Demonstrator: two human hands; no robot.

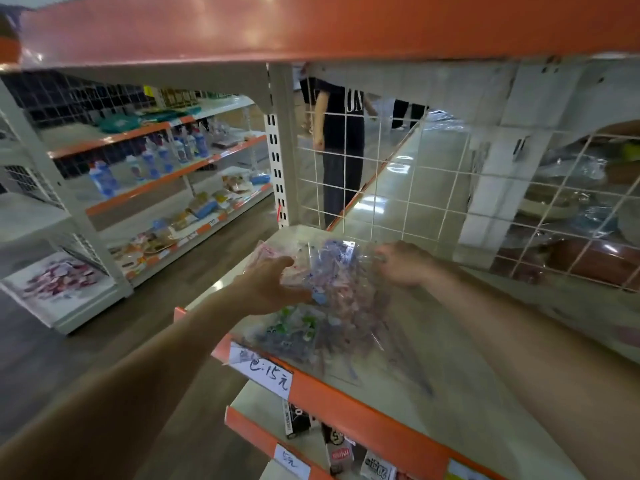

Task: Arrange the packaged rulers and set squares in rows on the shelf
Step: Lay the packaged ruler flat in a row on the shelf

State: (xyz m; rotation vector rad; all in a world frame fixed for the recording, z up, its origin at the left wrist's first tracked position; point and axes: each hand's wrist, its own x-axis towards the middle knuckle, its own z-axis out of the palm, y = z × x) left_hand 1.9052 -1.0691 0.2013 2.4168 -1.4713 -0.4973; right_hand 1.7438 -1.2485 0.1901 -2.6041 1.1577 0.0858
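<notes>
Gripping packaged rulers (337,299) piled at the left end of the cream shelf (457,372), left hand (265,289) pinching their near-left edge between thumb and fingers, right hand (403,263) fingers curled on the far-right edge, handwritten price tag (266,374) on the orange front lip.

Shop aisle. A dark wood-plank floor (52,341) runs between cream metal racks with orange front edges. Left: a stocked shelving unit (156,182). Centre: a slotted upright post (277,161) and a white wire grid panel (381,174) backing the near shelf (450,393). Above: an orange upper shelf (311,26) reflecting soft ceiling light. Behind the grid, 1 person (341,140) in dark clothes stands.
</notes>
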